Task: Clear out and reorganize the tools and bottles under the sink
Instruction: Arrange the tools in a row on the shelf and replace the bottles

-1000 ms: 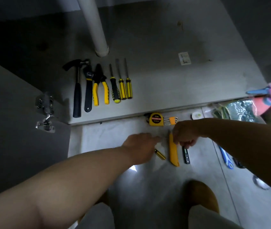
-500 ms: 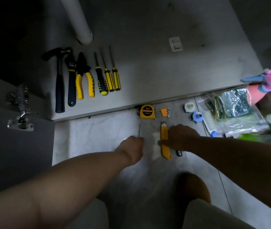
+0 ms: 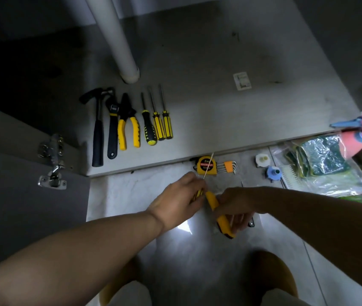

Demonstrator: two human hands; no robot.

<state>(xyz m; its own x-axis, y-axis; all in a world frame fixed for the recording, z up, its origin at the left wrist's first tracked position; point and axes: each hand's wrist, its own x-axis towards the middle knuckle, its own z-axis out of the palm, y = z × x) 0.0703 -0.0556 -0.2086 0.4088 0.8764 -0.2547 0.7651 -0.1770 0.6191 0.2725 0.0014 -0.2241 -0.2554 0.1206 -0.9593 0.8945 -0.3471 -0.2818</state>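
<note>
One screwdriver (image 3: 208,165) in left hand (image 3: 176,204) | utility knife (image 3: 212,200) in right hand (image 3: 236,204)

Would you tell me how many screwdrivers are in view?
4. Three screwdrivers lie side by side on the cabinet floor, right of the pliers; a fourth one is gripped in the left hand. More may hide under it or the right hand.

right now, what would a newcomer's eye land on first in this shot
The two hands meeting over the pale floor at centre: the left hand pinches a thin screwdriver and the right hand holds a yellow utility knife. Behind them, black-and-yellow tools lie in a neat row on the cabinet floor, from the hammer to three screwdrivers, below the white pipe.
</note>
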